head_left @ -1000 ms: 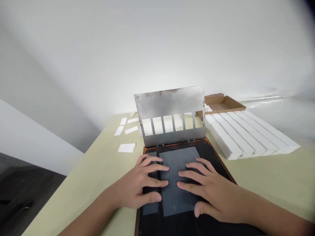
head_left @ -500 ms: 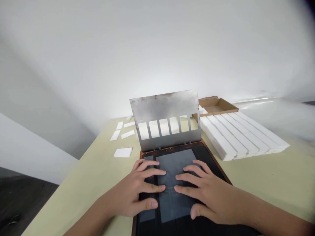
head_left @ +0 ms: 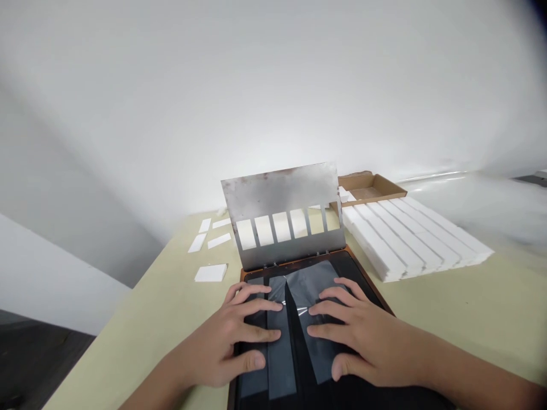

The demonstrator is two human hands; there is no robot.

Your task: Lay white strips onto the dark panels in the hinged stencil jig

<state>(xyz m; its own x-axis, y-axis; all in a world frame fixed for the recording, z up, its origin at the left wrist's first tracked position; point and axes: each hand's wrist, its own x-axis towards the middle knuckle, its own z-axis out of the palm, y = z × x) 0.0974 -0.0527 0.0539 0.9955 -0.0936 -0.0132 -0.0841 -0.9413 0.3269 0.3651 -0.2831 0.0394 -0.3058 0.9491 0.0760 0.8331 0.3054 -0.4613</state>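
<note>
My left hand point(head_left: 228, 336) lies palm down with fingers spread, its fingertips on the left part of a thin, glossy, see-through grey sheet point(head_left: 282, 370). Fingers spread likewise, my right hand point(head_left: 367, 336) presses the right part of the sheet point(head_left: 319, 353). Between the two parts a wedge-shaped gap shows the black board point(head_left: 307, 393) beneath; the parts still meet near the far edge, where the sheet is creased. Another narrow grey strip point(head_left: 254, 384) lies along the board's left side, partly under my left hand. A hinged metal plate point(head_left: 282, 191) with several rectangular cut-outs stands raised behind.
To the right lie white foam-like blocks point(head_left: 419, 239) in rows, with an open cardboard box point(head_left: 371, 188) behind them. A small white stack point(head_left: 211, 273) and several loose white cards point(head_left: 219, 241) rest on the pale table point(head_left: 141, 330) at left. A white wall stands behind.
The grey sheet, whole before, has split lengthwise between my hands, opening widest at the near end. My left hand has shifted slightly left. The view has moved a little.
</note>
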